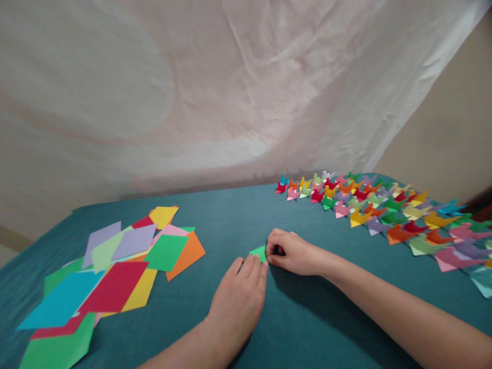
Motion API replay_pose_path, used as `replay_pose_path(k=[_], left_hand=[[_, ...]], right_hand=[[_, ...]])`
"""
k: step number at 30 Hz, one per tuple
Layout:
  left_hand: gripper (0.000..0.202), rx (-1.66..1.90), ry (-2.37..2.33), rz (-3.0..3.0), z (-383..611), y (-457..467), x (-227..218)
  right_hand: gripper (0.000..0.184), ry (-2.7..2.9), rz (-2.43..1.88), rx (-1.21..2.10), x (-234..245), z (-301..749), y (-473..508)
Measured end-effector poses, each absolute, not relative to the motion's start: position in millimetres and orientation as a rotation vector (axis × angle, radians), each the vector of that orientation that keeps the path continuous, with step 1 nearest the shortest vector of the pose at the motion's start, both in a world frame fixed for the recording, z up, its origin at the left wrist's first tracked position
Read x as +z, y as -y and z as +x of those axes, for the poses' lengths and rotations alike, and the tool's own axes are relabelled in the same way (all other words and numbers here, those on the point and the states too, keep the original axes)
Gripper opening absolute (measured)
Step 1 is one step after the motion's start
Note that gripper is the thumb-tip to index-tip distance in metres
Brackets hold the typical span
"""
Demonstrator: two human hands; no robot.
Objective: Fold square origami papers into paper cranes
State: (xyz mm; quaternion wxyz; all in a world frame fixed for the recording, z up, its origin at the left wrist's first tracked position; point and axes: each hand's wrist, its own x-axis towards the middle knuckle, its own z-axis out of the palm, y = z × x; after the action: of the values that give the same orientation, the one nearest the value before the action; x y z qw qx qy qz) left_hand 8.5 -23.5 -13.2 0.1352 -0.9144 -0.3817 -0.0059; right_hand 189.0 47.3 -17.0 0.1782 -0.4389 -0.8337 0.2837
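A small folded piece of green paper [259,252] rests on the table in front of me, mostly covered by my fingers. From the near side, my left hand [240,292] has its fingers pressed together and bent down onto the paper; its thumb is hidden. My right hand [290,252] pinches the right end of the same paper between thumb and curled index finger. How the paper is folded beneath the fingers cannot be made out.
A loose pile of coloured paper sheets [115,287] spreads over the left side of the dark green tablecloth [230,215]. Rows of small folded paper birds [359,218] stand at the right. A pale cloth [215,92] hangs behind the table.
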Motion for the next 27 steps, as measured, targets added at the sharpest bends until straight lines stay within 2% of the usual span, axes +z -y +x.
replay_pose_path(k=[27], left_hand=[[0.043, -0.038, 1.25, -2.628, 5.0, 26.6, -20.1]], right_hand=[[0.006, 2.372, -1.123, 0.813, -19.1, 194.6, -44.7]])
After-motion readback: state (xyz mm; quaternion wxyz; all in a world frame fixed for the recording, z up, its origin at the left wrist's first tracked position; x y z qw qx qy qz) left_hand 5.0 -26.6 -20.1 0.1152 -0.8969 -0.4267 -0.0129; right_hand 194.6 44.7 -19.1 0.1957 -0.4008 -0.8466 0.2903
